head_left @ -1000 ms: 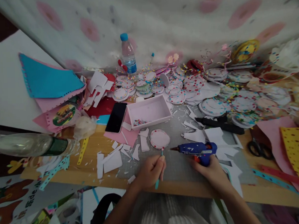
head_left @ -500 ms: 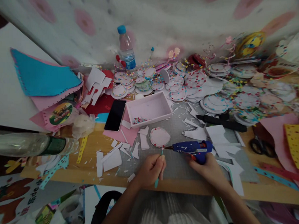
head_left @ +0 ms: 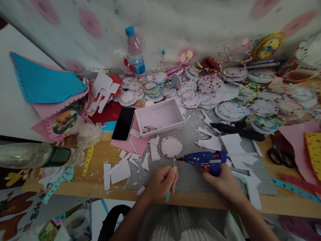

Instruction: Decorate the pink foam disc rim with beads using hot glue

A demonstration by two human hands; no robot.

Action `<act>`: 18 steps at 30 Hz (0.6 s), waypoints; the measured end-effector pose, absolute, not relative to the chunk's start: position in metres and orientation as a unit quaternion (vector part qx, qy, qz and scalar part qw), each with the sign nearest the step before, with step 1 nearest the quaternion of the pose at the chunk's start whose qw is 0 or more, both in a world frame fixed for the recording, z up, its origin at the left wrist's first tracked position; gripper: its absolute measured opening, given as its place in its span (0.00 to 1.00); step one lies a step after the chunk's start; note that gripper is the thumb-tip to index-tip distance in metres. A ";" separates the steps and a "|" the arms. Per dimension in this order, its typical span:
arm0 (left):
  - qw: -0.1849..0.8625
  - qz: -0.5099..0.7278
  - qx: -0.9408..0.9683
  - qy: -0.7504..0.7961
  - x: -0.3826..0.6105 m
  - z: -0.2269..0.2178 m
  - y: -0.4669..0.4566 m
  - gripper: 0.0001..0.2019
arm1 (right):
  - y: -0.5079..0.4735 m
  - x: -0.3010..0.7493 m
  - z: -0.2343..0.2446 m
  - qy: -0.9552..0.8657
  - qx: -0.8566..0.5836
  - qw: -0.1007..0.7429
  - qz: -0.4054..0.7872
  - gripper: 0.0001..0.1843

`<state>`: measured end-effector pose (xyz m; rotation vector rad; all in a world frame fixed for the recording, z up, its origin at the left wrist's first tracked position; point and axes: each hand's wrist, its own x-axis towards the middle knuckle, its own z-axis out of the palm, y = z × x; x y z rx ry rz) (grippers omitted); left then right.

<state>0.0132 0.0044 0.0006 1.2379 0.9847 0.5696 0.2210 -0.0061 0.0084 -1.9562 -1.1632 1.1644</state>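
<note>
My left hand is closed around a slim teal stick, whose upper tip pokes up beyond my fingers. What kind of tool it is, I cannot make out. My right hand grips a blue hot glue gun lying level, its dark nozzle pointing left. The nozzle tip comes close to the stick's tip; whether they touch is unclear. Just above both tips, a white paper disc with small red dots around its rim lies flat on the grey cutting mat.
Behind the disc stands a pink box with small beads in one corner. A phone lies left of it. Paper scraps and scissors flank the work area. Piles of decorated discs and a water bottle line the back.
The glue gun has shifted very slightly left in my right hand. My left hand and the disc look almost unchanged.
</note>
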 end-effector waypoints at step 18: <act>0.656 0.253 0.556 0.443 0.014 0.004 0.005 0.28 | -0.006 0.221 0.008 -0.445 -0.734 0.280 0.430 0.10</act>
